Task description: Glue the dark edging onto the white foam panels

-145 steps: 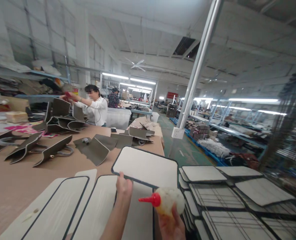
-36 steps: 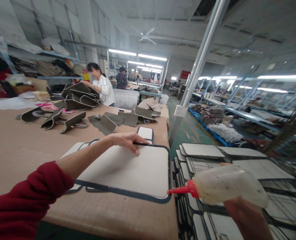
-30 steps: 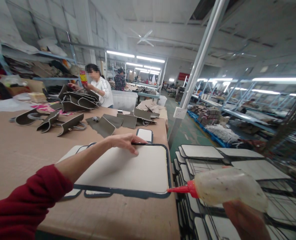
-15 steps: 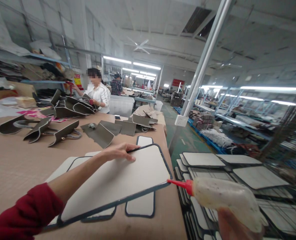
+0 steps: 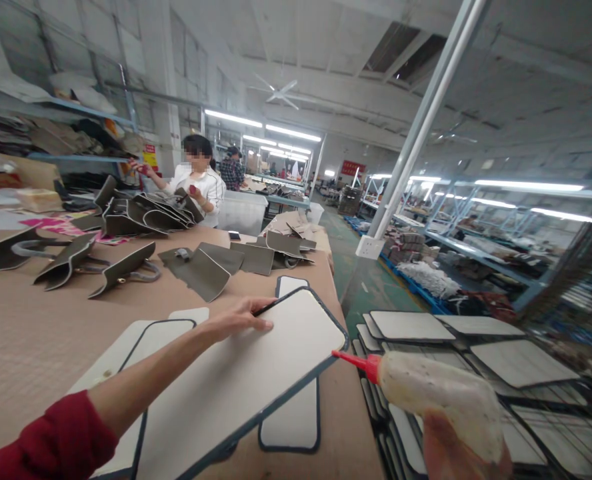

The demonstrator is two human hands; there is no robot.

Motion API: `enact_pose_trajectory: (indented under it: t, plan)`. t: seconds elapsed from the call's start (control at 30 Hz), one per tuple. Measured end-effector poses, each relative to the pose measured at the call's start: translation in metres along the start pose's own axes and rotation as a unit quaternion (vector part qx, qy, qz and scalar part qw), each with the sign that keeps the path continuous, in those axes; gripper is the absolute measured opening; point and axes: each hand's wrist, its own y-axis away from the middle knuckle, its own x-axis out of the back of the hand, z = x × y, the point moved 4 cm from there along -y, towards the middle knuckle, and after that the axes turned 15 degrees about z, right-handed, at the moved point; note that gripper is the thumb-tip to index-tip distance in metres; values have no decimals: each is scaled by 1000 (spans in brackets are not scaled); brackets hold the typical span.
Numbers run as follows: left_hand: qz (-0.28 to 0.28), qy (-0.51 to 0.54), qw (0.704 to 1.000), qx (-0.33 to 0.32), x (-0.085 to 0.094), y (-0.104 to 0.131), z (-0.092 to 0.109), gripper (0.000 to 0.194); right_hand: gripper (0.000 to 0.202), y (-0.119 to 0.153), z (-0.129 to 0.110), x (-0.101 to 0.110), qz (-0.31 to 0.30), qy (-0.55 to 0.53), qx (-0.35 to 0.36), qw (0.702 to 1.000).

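My left hand (image 5: 249, 316) grips the far edge of a white panel (image 5: 246, 373) with a dark border, thumb on its face. The panel is held tilted above the table. My right hand (image 5: 449, 443), partly cut off by the bottom edge, is wrapped around a cloudy squeeze bottle (image 5: 441, 387). The bottle's red nozzle (image 5: 359, 362) points left, its tip at the panel's right border near the corner. Beneath and behind the held panel lie more bordered white panels, one (image 5: 293, 417) partly covered by it.
Grey-brown bag pieces (image 5: 206, 270) lie across the table (image 5: 16, 333). Right of the table, a rack (image 5: 456, 360) holds several white panels. A metal post (image 5: 416, 140) with a socket box (image 5: 370, 247) rises beyond the table's edge. A person in a white jacket (image 5: 209, 187) works at the far side.
The panel has turned in my left hand, its near end swinging down. The nozzle tip has shifted slightly left and up along the border near the corner.
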Motion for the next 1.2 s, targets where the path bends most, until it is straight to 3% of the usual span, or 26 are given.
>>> enact_pose_trajectory:
  t: [0.23,0.43,0.67,0.83,1.0,1.2]
  plan:
    - [7,30,999,19,4,9,6,59,51,11,4,-13,-37,-47,-52,997]
    - [15,43,998,35,9,12,6,61,54,19,9,-16,-27,-45,-99,994]
    - [41,48,997,48,13,20,14,62,51,30,5,-25,-46,-39,-86,994]
    - [55,51,995,66,17,23,16,69,44,33,13,-21,-106,-59,-72,990]
    - [63,61,994,65,21,22,15,71,49,30,31,-12,-153,-48,-65,985]
    - [64,60,995,52,26,21,16,66,42,32,46,-4,-144,-40,-118,982]
